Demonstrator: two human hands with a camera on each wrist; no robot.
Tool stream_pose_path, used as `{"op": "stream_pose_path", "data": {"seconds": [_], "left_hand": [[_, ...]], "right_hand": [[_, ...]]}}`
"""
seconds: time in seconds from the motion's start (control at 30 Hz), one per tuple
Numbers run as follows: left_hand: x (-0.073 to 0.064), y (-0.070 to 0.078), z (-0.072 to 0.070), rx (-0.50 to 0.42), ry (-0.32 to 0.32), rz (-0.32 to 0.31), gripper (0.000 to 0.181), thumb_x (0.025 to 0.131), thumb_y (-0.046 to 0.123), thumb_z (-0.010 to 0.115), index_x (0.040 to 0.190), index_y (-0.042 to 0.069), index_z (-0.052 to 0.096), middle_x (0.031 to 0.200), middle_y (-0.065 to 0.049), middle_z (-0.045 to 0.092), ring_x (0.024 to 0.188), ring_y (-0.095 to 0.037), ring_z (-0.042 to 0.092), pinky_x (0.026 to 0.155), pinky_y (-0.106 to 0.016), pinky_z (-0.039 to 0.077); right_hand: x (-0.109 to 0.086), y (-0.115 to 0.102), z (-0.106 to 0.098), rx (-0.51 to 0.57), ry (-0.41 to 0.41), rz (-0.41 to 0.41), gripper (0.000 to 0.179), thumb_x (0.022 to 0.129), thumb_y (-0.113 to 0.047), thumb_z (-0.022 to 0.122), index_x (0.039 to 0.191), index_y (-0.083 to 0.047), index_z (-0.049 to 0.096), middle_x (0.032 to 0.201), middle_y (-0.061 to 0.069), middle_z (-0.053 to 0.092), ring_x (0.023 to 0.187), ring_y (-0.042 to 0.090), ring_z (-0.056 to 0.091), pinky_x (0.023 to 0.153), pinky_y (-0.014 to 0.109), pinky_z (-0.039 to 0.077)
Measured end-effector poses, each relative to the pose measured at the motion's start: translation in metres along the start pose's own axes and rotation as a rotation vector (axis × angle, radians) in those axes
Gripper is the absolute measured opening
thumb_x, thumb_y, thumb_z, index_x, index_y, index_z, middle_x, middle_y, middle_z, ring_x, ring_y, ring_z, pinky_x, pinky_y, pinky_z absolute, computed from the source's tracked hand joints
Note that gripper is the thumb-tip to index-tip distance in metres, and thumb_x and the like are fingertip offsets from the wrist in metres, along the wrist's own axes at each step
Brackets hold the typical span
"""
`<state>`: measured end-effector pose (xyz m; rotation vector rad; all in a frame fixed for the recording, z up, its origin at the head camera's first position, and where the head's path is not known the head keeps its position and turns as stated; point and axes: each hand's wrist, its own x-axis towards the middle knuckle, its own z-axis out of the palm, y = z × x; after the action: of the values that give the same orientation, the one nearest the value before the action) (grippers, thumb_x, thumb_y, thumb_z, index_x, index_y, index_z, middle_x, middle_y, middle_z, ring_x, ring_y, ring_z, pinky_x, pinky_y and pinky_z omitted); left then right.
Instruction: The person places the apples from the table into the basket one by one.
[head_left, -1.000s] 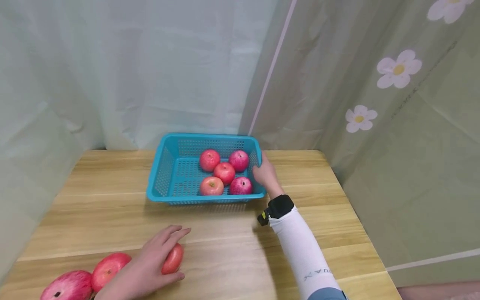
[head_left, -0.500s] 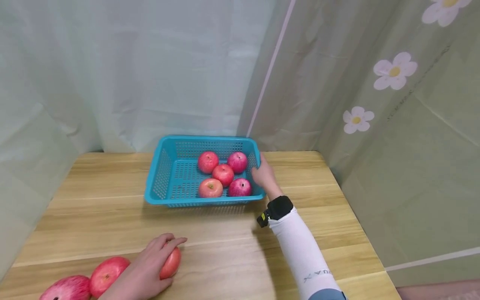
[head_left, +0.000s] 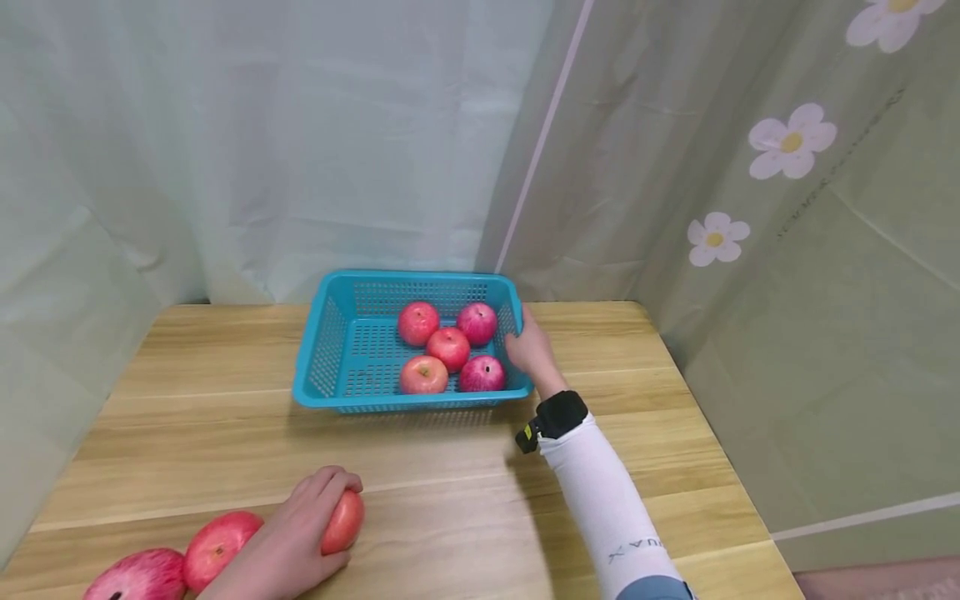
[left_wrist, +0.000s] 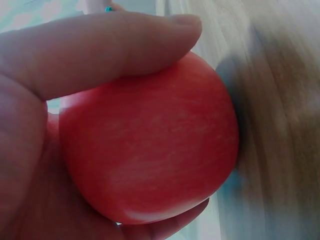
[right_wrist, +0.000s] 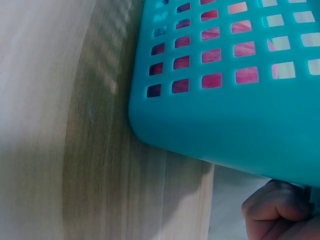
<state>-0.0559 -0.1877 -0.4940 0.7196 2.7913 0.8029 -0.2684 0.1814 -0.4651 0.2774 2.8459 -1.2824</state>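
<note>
My left hand (head_left: 292, 537) grips a red apple (head_left: 343, 523) low over the front of the table; whether the apple touches the wood I cannot tell. In the left wrist view the thumb lies along one side of that apple (left_wrist: 150, 145), with fingers round the other. Further back, a blue perforated plastic basket (head_left: 318, 367) stands with several red apples in its middle and right part. My right hand (head_left: 532, 346) holds the basket's right end by the rim, thumb inside. In the right wrist view, curled fingers (right_wrist: 277, 205) show beside the basket's wall (right_wrist: 215, 120).
Two more apples, one plain red (head_left: 220, 548) and one striped (head_left: 138, 577), lie touching at the table's front left, beside my left forearm. The wooden table (head_left: 450, 500) meets pale curtains (head_left: 360, 150) behind and at both sides.
The fingers of my left hand have closed from a spread pose over the apple to a grip round it. My right hand and the basket stay in place.
</note>
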Motion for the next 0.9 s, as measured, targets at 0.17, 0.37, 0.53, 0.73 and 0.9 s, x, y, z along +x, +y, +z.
{"op": "stream_pose_path", "data": {"seconds": [0.17,0.37,0.53,0.73,0.9], "left_hand": [[-0.0004,-0.0012,0.0005,0.014,0.021,0.041,0.075,0.069,0.021,0.101,0.131,0.017,0.06,0.132,0.003,0.054,0.118,-0.02,0.054,0.089,-0.044,0.059],[-0.0009,-0.0011,0.0006,0.027,0.018,0.046,0.074,0.069,0.021,0.101,0.131,0.017,0.06,0.132,0.001,0.054,0.116,-0.02,0.055,0.087,-0.044,0.059],[-0.0016,-0.0008,0.0004,0.025,0.026,0.022,0.075,0.069,0.021,0.101,0.132,0.017,0.061,0.134,0.0,0.054,0.118,-0.02,0.055,0.088,-0.043,0.059],[-0.0023,-0.0004,-0.0002,0.021,0.029,0.022,0.074,0.07,0.021,0.101,0.133,0.017,0.062,0.135,-0.001,0.053,0.118,-0.021,0.055,0.088,-0.043,0.059],[-0.0017,0.0008,-0.0027,0.002,-0.021,-0.009,0.075,0.071,0.024,0.101,0.134,0.017,0.061,0.136,-0.003,0.053,0.118,-0.023,0.054,0.086,-0.043,0.06]], "right_hand": [[0.0009,0.0013,0.0004,-0.018,0.004,-0.006,0.068,0.106,-0.015,0.055,0.169,-0.016,0.03,0.157,0.022,0.051,0.14,0.045,0.052,0.107,0.066,0.046],[0.001,0.0016,0.0007,0.0,0.002,0.0,0.069,0.106,-0.015,0.057,0.17,-0.016,0.03,0.158,0.021,0.051,0.14,0.045,0.052,0.106,0.067,0.047],[0.0007,0.0012,0.001,-0.004,0.006,0.003,0.069,0.106,-0.015,0.056,0.17,-0.017,0.03,0.157,0.021,0.052,0.139,0.045,0.053,0.105,0.066,0.048],[0.0014,0.0017,0.0016,-0.003,0.007,0.004,0.068,0.107,-0.014,0.056,0.17,-0.017,0.03,0.157,0.021,0.052,0.139,0.045,0.053,0.105,0.066,0.048],[0.0008,0.0014,0.0015,-0.006,0.005,0.0,0.067,0.106,-0.014,0.056,0.169,-0.018,0.032,0.156,0.021,0.053,0.139,0.044,0.054,0.104,0.066,0.049]]}}
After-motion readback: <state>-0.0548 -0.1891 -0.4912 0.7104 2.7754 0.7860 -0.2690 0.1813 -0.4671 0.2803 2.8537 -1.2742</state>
